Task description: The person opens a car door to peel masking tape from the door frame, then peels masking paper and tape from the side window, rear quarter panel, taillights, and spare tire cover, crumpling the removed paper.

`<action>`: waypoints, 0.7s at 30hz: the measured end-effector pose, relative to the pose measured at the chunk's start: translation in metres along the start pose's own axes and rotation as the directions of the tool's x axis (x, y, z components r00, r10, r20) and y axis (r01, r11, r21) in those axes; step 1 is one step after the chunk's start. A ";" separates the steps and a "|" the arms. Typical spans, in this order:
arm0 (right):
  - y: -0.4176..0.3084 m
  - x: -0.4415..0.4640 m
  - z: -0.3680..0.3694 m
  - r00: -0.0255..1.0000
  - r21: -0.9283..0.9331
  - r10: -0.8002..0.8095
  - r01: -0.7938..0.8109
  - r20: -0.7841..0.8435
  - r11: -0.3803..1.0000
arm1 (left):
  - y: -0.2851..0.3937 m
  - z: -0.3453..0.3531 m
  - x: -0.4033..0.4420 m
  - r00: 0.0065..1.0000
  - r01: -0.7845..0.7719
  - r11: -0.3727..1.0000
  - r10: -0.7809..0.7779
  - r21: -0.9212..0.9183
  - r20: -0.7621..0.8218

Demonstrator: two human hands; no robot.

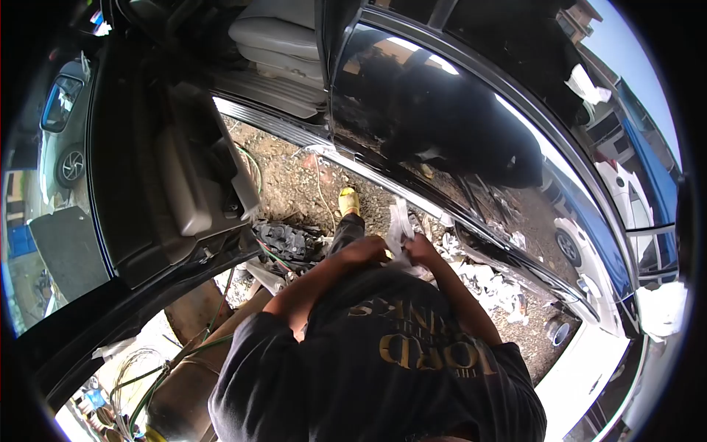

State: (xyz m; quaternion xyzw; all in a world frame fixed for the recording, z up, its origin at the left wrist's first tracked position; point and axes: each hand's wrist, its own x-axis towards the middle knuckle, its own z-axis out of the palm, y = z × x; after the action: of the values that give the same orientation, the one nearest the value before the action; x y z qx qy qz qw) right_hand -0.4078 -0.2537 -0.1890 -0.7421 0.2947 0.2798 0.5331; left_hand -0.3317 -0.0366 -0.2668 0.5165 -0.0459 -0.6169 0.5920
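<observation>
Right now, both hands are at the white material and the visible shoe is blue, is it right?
The visible shoe is yellow, not blue; the head view shows it. The left hand and right hand are indeed at the white material.

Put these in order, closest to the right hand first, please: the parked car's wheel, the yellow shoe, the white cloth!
1. White cloth: in the right hand.
2. Yellow shoe: on the ground ahead, a bit left.
3. Parked car's wheel: way over on the far left.
</observation>
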 end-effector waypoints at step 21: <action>0.389 -0.057 0.154 0.985 -0.318 -0.012 -0.044 -0.175 0.947 | 0.165 -0.243 -0.362 -0.442 0.252 0.730 0.671 0.635 -0.596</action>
State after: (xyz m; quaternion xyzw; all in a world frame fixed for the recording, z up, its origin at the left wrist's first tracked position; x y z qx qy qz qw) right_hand -0.7473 -0.1983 -0.4333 -0.8380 0.2969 0.2622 0.3753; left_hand -0.1355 0.3313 -0.0577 0.8906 0.1670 0.2978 0.3005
